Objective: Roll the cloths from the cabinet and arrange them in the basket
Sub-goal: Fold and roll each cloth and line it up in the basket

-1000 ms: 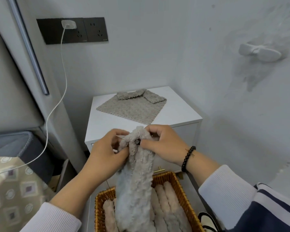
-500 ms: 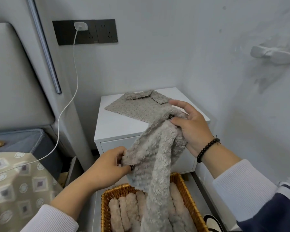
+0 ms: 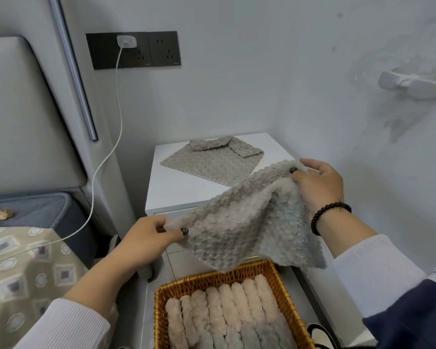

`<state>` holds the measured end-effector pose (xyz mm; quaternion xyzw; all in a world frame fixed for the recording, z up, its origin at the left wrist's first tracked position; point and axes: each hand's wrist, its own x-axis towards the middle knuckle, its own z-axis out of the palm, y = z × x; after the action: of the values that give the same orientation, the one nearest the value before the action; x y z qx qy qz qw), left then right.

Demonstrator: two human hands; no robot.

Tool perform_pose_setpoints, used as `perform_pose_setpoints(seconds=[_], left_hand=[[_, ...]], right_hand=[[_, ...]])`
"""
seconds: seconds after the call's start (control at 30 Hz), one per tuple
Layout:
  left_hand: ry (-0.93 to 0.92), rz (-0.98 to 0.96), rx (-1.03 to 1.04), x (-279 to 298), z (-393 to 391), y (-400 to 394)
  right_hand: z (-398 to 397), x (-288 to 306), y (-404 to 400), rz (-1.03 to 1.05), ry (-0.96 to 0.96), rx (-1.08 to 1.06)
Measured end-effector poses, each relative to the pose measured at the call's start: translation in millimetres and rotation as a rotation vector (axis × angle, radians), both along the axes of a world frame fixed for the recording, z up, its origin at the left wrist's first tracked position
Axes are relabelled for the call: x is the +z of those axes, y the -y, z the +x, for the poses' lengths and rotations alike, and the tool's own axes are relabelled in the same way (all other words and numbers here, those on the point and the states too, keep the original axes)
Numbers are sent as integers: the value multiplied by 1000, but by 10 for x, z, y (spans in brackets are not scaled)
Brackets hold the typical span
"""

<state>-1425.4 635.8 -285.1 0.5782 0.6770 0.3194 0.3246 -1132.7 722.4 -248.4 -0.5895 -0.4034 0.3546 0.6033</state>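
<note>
I hold a grey fluffy cloth [image 3: 244, 222] spread out in the air between the cabinet and the basket. My left hand [image 3: 149, 240] pinches its lower left corner. My right hand [image 3: 317, 187] pinches its upper right corner, over the cabinet's front right edge. A second grey cloth [image 3: 209, 165] lies flat on the white cabinet [image 3: 176, 192], its two far corners folded over. Below the held cloth stands a wicker basket [image 3: 212, 278] with several rolled pink and grey cloths [image 3: 227, 316] side by side.
A bed with a patterned cover [image 3: 23, 273] is at the left, a padded headboard [image 3: 18, 122] behind it. A white charger cable [image 3: 103, 159] hangs from a wall socket [image 3: 134, 50]. A white hook [image 3: 413, 84] is on the right wall. A shoe [image 3: 320, 336] lies beside the basket.
The cloth hung bunched from both hands held together; my hands have since moved apart, right hand up and right, left hand down and left, and the cloth is now spread flat.
</note>
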Motion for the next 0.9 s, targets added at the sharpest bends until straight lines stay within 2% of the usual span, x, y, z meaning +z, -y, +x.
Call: perform_pose_setpoints(seconds=[0.13, 0.23, 0.5, 0.9], left_hand=[[496, 20, 171, 31, 22, -51], [647, 29, 217, 79, 73, -61], [614, 69, 237, 78, 303, -66], [652, 74, 44, 198, 644, -83]], right_hand=[[25, -39, 18, -28, 46, 40], [26, -51, 55, -23, 116, 64], [-210, -34, 223, 130, 323, 120], [-831, -178, 480, 286, 516, 339]])
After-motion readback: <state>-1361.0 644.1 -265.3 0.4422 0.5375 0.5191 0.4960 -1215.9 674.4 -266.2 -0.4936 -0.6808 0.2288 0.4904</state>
